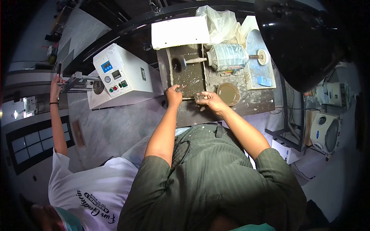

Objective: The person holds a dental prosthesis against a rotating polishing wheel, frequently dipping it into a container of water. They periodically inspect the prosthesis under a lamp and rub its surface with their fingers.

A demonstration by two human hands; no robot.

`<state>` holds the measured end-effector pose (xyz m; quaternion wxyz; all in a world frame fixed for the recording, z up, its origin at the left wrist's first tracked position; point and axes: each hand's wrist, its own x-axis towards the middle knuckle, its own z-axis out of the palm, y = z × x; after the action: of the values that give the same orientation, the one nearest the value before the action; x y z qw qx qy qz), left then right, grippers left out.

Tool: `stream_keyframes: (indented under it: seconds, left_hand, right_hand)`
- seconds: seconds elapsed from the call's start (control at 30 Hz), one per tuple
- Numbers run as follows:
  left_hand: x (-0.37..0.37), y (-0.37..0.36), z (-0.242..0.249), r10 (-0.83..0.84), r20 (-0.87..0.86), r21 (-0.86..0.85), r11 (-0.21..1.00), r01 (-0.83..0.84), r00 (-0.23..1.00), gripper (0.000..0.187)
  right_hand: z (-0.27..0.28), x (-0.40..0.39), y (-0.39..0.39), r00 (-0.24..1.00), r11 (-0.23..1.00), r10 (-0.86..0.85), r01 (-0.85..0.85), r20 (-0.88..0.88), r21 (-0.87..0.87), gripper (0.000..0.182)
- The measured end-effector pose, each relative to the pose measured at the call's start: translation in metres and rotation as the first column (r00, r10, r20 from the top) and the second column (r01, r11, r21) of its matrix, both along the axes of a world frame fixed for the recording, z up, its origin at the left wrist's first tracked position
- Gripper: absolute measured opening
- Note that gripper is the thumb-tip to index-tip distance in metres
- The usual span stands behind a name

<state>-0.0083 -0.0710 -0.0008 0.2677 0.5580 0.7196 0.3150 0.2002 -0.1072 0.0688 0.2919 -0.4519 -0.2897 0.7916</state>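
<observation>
A polishing motor (228, 57) sits on the bench, its left shaft carrying a dark buffing wheel (178, 64) over a tray (204, 82) of wet grey-brown slurry. At the tray's near left corner is my left hand (174, 96), fingers curled in, muddy at the tips; what they hold, if anything, is too small to name. By the near right corner, my right hand (212, 102) pinches a small, wet, muddy piece whose kind I cannot make out. Just right of that hand stands a round bowl (228, 94) of brown liquid.
Left of the bench is a white machine (129, 79) with buttons and displays; a co-worker's hand (58, 82) grips its lever. A white splash cover (180, 31) stands behind the tray. Another tray (260, 84) lies under the pale right-hand wheel (263, 57). A dark lamp-like shape (300, 42) overhangs the right side.
</observation>
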Motion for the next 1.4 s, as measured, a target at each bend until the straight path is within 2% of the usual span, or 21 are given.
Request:
stream_keyframes:
  seconds: [0.03, 0.07, 0.13, 0.2, 0.3, 0.37, 0.4, 0.47, 0.5, 0.53, 0.67, 0.87, 1.4]
  left_hand:
    - [0.0, 0.0, 0.0, -0.001, 0.008, -0.011, 1.0, 0.001, 1.0, 0.023]
    - [0.0, 0.001, 0.001, -0.001, 0.016, -0.021, 1.0, 0.002, 1.0, 0.024]
    - [0.0, 0.0, 0.003, 0.0, 0.029, -0.028, 1.0, 0.001, 1.0, 0.024]
    - [-0.001, 0.001, -0.001, 0.003, 0.042, -0.034, 0.999, -0.001, 0.999, 0.025]
    - [-0.006, 0.001, -0.021, -0.021, -0.022, 0.056, 0.998, 0.022, 1.0, 0.02]
    - [-0.011, 0.004, -0.031, -0.104, 0.122, 0.081, 0.992, 0.094, 0.987, 0.008]
    - [-0.011, 0.003, -0.024, -0.106, 0.124, 0.085, 0.992, 0.096, 0.987, 0.008]
    - [-0.011, 0.0, -0.003, -0.228, 0.283, 0.051, 0.973, 0.223, 0.932, 0.006]
    - [-0.027, 0.008, -0.071, -0.185, 0.69, 0.035, 0.974, 0.223, 0.7, 0.012]
    - [-0.027, 0.0, -0.102, -0.207, 0.763, 0.132, 0.977, 0.166, 0.612, 0.033]
    - [-0.029, -0.008, -0.096, -0.219, 0.788, 0.153, 0.975, 0.161, 0.575, 0.033]
    - [-0.029, -0.016, -0.088, -0.232, 0.837, 0.184, 0.972, 0.144, 0.496, 0.034]
    - [-0.028, -0.024, -0.067, -0.253, 0.923, 0.24, 0.967, 0.079, 0.289, 0.035]
  right_hand:
    - [0.008, 0.002, 0.003, 0.995, 0.997, -0.047, 0.04, -0.094, -0.068, 0.028]
    - [0.012, 0.002, 0.006, 0.995, 0.997, -0.047, 0.042, -0.091, -0.062, 0.028]
    - [0.02, -0.002, 0.012, 0.956, 0.99, -0.091, 0.057, -0.277, -0.128, 0.027]
    - [0.028, -0.009, 0.017, 0.963, 0.992, -0.084, 0.055, -0.258, -0.118, 0.025]
    - [0.04, -0.021, 0.022, 0.958, 0.996, -0.065, 0.046, -0.278, -0.073, 0.024]
    - [0.051, -0.03, 0.022, 0.961, 0.999, -0.032, 0.022, -0.276, -0.039, 0.025]
    - [0.054, -0.036, 0.023, 0.962, 1.0, -0.002, 0.0, -0.274, -0.009, 0.025]
    - [0.064, -0.049, 0.023, 0.956, 0.998, 0.064, -0.058, -0.287, 0.029, 0.026]
    - [0.066, -0.057, 0.023, 0.96, 0.994, 0.097, -0.081, -0.262, 0.072, 0.025]
    - [0.067, -0.065, 0.023, 0.963, 0.988, 0.129, -0.105, -0.236, 0.112, 0.024]
    - [0.084, -0.085, 0.02, 0.943, 0.969, 0.233, -0.205, -0.239, 0.138, 0.023]
    - [0.085, -0.1, 0.017, 0.942, 0.942, 0.282, -0.235, -0.184, 0.239, 0.024]
    - [0.088, -0.103, 0.019, 0.942, 0.942, 0.287, -0.245, -0.172, 0.23, 0.026]
